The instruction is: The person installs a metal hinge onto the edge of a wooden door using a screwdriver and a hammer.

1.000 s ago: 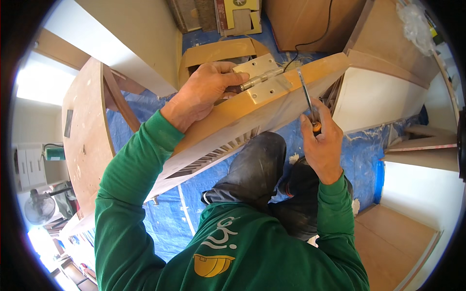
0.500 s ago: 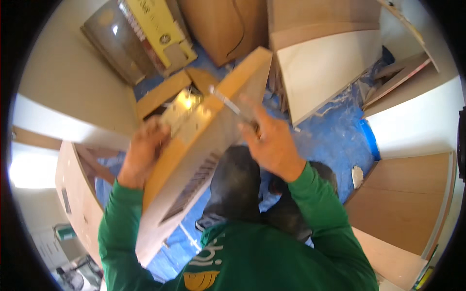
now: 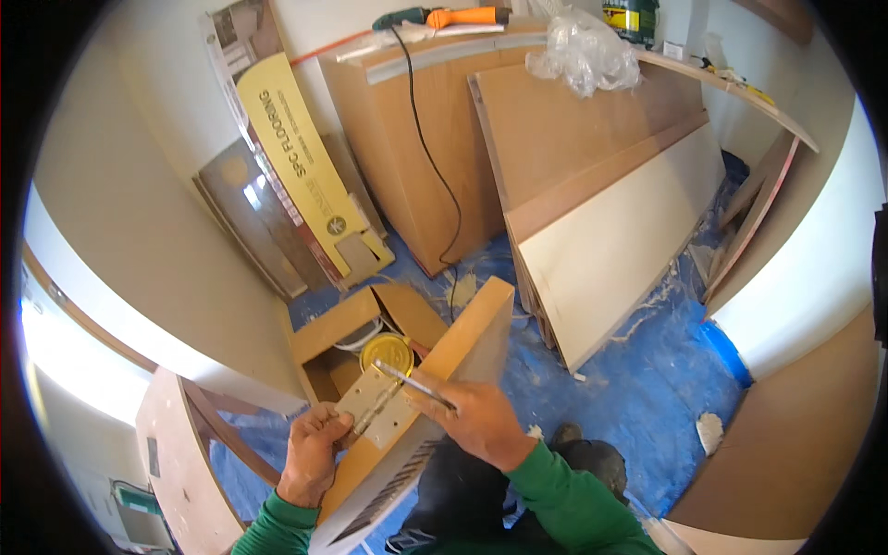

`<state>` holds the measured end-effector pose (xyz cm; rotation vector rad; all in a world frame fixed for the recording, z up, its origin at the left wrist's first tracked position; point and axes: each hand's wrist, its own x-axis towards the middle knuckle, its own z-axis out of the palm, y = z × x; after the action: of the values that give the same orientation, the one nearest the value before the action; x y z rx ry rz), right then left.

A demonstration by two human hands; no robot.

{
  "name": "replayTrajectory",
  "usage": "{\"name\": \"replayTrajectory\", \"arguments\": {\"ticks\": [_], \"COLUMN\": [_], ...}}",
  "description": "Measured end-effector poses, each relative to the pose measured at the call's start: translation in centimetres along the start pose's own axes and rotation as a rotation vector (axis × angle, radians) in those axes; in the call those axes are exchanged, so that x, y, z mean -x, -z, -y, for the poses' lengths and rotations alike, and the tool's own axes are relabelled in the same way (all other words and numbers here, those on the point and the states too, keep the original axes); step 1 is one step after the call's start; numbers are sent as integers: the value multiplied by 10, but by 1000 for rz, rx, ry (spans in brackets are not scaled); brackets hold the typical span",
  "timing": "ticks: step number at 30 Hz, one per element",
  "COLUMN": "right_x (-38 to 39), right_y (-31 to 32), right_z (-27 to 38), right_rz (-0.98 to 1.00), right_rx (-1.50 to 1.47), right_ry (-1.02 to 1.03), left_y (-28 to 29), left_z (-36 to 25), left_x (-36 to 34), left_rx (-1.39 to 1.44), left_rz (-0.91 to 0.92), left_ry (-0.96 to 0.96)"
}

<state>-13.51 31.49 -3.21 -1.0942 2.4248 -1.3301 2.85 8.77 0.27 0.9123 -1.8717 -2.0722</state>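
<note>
A long wooden door panel [image 3: 467,338] with a slatted vent stands tilted on its edge in front of me. A metal hinge [image 3: 377,404] lies against that edge. My left hand [image 3: 310,455] grips the panel's edge and presses the hinge leaf with its fingers. My right hand [image 3: 476,421] holds a thin screwdriver [image 3: 413,381] whose tip points at the hinge. Green sleeves cover both forearms.
An open cardboard box [image 3: 347,338] with a round yellow tin [image 3: 386,352] sits just behind the panel. Large wooden boards [image 3: 592,185] lean against the wall ahead; a flooring pack [image 3: 287,157] leans at the left. Blue plastic sheeting [image 3: 647,370] covers the floor. A power tool [image 3: 435,17] with a cord rests on top.
My head has tipped up, so the walls and leaning boards now fill the view. The panel has swung more upright and my right hand has brought the screwdriver down onto the hinge.
</note>
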Motion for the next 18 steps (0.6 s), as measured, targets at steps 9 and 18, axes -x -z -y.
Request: {"name": "replayTrajectory", "arguments": {"ticks": [9, 18], "right_x": [-3, -14], "right_y": [45, 22], "right_z": [-21, -20], "right_rz": [21, -322], "right_rx": [-530, -852], "right_ry": [-246, -422], "left_y": [0, 13], "left_z": [-21, 6], "left_x": [-8, -12], "left_rx": [91, 322], "left_rz": [42, 167], "left_ry": [115, 116]}}
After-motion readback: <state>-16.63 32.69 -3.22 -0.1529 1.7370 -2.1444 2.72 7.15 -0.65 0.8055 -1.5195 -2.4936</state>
